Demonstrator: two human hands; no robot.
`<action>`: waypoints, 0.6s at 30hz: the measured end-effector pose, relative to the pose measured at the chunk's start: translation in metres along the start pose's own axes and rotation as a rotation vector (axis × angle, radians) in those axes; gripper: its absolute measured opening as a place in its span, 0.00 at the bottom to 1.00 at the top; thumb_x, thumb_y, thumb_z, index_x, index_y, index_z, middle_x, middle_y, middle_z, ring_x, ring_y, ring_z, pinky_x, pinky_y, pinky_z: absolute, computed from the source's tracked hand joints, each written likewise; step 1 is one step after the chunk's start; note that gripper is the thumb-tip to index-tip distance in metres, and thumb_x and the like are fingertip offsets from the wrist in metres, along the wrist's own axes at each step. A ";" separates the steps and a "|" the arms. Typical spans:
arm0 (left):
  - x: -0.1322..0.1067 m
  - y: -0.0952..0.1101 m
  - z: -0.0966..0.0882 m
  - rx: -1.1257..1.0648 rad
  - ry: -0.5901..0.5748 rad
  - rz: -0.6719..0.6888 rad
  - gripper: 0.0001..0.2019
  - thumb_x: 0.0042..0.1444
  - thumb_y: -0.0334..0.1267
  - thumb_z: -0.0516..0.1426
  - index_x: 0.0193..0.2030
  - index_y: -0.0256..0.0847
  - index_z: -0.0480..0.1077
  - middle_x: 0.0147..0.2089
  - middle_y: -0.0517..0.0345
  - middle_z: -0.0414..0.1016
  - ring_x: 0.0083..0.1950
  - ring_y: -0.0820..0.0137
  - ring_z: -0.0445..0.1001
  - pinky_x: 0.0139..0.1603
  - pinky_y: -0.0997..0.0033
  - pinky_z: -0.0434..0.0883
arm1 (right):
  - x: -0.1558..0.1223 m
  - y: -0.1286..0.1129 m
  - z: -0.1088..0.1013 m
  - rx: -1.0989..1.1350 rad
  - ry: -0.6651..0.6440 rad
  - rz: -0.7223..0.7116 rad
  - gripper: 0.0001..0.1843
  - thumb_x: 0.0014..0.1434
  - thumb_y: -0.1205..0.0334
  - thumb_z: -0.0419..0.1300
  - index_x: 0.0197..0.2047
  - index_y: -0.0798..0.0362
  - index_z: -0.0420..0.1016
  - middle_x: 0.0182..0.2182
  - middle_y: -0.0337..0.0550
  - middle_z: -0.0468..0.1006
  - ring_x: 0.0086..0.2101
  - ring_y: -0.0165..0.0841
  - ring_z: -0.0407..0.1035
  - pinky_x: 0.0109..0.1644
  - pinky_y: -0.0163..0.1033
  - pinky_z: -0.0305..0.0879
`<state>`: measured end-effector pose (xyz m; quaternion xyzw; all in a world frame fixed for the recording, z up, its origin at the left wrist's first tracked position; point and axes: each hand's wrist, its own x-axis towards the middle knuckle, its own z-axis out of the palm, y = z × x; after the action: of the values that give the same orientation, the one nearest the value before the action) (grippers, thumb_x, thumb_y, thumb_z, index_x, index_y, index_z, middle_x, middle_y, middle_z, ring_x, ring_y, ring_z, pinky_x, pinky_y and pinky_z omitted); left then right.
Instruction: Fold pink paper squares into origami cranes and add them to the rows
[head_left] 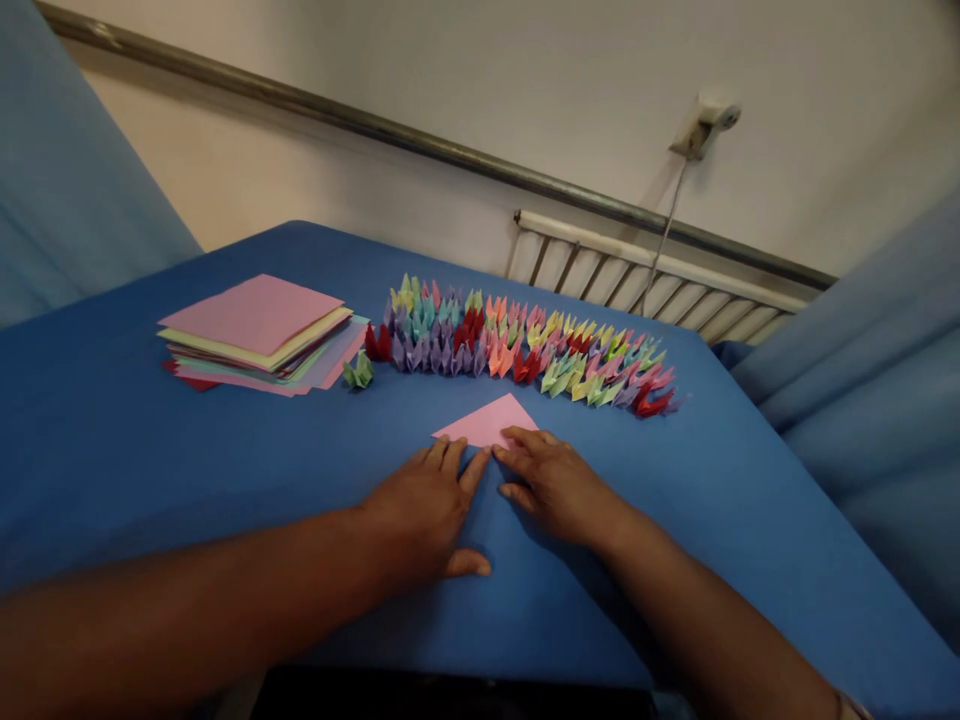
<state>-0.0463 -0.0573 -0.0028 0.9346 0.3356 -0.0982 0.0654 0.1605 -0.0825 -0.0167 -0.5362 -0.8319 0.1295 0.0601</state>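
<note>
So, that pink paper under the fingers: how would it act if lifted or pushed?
The pink paper looks thin and flat, so it's probably light and might bend if lifted by one corner. Without the left hand and right hand on it, a push would likely slide it over the blue cover, since nothing else appears to pin it.

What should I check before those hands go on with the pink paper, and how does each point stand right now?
1. Pink paper lying on the blue cover: ok.
2. Left hand touching the paper: ok.
3. Right hand touching it too: ok.
4. Near edges lined up: cannot tell; the hands partly hide them.
5. Folded paper figures apart from both hands: ok.
6. Paper stack squared up: not ok; sheets stick out unevenly.
</note>
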 end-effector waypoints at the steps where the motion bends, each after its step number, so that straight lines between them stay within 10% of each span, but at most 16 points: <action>1: -0.002 -0.001 -0.004 0.010 0.000 -0.027 0.54 0.47 0.66 0.61 0.69 0.24 0.55 0.67 0.19 0.56 0.68 0.35 0.58 0.63 0.44 0.61 | -0.001 0.000 -0.002 -0.002 -0.003 0.008 0.27 0.64 0.56 0.57 0.65 0.52 0.66 0.66 0.52 0.61 0.63 0.45 0.57 0.65 0.52 0.56; 7: -0.001 -0.007 -0.018 0.094 0.069 -0.164 0.49 0.50 0.66 0.58 0.65 0.22 0.61 0.54 0.24 0.73 0.53 0.40 0.74 0.53 0.47 0.68 | -0.007 0.001 -0.007 -0.015 -0.014 0.041 0.25 0.65 0.58 0.56 0.63 0.54 0.68 0.65 0.54 0.63 0.62 0.47 0.59 0.63 0.53 0.59; 12: 0.017 -0.012 0.002 0.007 0.289 0.093 0.46 0.57 0.67 0.51 0.69 0.27 0.55 0.71 0.30 0.52 0.73 0.44 0.48 0.70 0.47 0.47 | -0.005 0.001 -0.004 -0.006 0.001 0.037 0.25 0.64 0.59 0.57 0.63 0.54 0.68 0.65 0.53 0.64 0.62 0.46 0.59 0.64 0.52 0.59; 18: 0.026 -0.015 0.022 -0.171 0.102 0.229 0.50 0.56 0.69 0.48 0.72 0.27 0.47 0.74 0.31 0.41 0.75 0.47 0.39 0.72 0.49 0.44 | -0.016 0.005 -0.004 -0.044 0.012 0.061 0.24 0.66 0.61 0.53 0.63 0.57 0.67 0.65 0.52 0.64 0.62 0.44 0.59 0.66 0.51 0.57</action>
<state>-0.0391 -0.0343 -0.0314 0.9616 0.2366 -0.0137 0.1385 0.1727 -0.0948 -0.0140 -0.5633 -0.8174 0.1100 0.0492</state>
